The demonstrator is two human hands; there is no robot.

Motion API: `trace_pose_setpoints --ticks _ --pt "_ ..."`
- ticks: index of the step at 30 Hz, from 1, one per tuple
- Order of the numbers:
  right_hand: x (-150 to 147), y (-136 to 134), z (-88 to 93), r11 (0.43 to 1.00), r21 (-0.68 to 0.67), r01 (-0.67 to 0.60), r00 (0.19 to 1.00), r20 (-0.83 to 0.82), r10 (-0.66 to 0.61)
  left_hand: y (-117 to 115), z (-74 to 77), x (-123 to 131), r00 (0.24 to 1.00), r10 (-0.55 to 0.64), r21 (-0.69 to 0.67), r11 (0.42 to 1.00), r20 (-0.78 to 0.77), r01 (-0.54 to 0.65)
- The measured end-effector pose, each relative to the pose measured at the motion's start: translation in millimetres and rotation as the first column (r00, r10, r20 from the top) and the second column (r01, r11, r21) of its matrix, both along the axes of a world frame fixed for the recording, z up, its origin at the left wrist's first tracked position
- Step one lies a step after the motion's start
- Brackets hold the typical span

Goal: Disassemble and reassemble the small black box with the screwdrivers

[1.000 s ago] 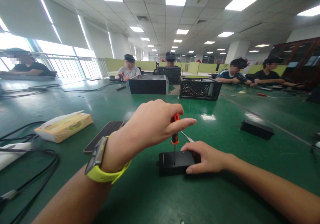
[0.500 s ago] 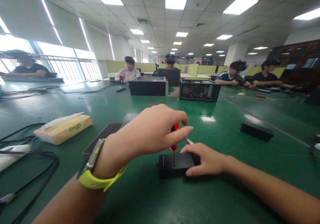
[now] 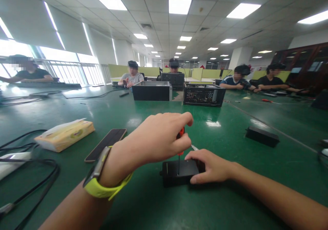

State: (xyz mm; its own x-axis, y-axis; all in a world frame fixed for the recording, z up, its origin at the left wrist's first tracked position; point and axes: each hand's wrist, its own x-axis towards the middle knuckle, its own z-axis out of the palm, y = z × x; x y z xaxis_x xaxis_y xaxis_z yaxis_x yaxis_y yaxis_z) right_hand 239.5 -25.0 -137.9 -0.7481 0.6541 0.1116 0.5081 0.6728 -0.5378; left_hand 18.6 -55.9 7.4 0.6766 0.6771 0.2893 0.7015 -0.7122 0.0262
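My left hand (image 3: pixel 160 137), with a yellow-strapped watch on its wrist, is closed round the orange handle of a small screwdriver (image 3: pixel 180 144). The shaft stands upright with its tip on the top of a small flat black box (image 3: pixel 176 171) lying on the green table (image 3: pixel 225 127). My right hand (image 3: pixel 208 166) grips the right end of that box, fingers curled over its edge. A thin metal piece (image 3: pixel 194 147) shows just behind the right hand's fingers.
A phone (image 3: pixel 106 144) and a tissue pack (image 3: pixel 64 134) lie to the left, with black cables (image 3: pixel 30 175) beyond them. Another black box (image 3: pixel 261 136) sits to the right. Two open computer cases (image 3: pixel 203 94) stand farther back. Several people sit at the far side.
The fingers of my left hand have curled further round the screwdriver handle, the index finger no longer pointing out. The view has dipped slightly; the box and right hand stay put.
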Motion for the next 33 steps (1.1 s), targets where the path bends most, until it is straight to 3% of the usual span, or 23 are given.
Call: trace_pose_setpoints --ticks 3,6,10,12,14,17,20,22,25,29,33 --pt "0 0 1.6 1.0 0.005 0.007 1.0 -0.005 -0.007 7 -6.3 5 0.977 -0.126 -0.161 0.975 0.169 0.154" --pt "1 0 2.9 1.0 0.0 0.012 1.0 -0.003 -0.012 10 -11.5 15 0.895 -0.168 -0.254 0.923 0.413 0.291" --pt "3 -1 2.8 1.0 0.017 0.018 1.0 -0.007 -0.018 4 -9.3 21 0.75 -0.186 -0.158 0.919 0.634 0.362" --pt "4 -1 2.4 1.0 0.015 0.018 1.0 -0.021 -0.018 2 -10.2 17 0.785 -0.215 -0.068 0.948 0.581 0.31" --pt "5 0 3.8 1.0 -0.02 0.003 0.999 -0.047 -0.004 4 -18.3 8 0.888 -0.203 -0.021 0.972 0.412 0.232" --pt "13 4 13.0 0.999 -0.041 -0.009 0.995 -0.105 0.005 18 -43.0 -11 0.979 -0.121 -0.086 0.987 0.165 0.137" --pt "28 10 28.7 0.995 0.063 0.072 0.991 -0.116 -0.065 34 -67.1 -28 0.994 -0.092 -0.188 0.977 0.056 0.101" --pt "40 13 37.1 0.974 0.111 0.198 0.979 -0.068 -0.191 38 -75.9 -35 0.994 -0.109 -0.224 0.969 0.01 0.108" --pt "56 17 39.0 0.936 0.05 0.348 0.926 0.136 -0.352 35 -80.6 -38 0.992 -0.123 -0.268 0.957 -0.009 0.116" --pt "63 18 29.1 0.932 0.012 0.363 0.862 0.375 -0.34 30 -85.9 -36 0.989 -0.15 -0.297 0.945 -0.008 0.141" --pt "60 18 24.2 0.95 0.001 0.314 0.889 0.352 -0.294 30 -94.2 -35 0.982 -0.191 -0.29 0.939 0.011 0.186"
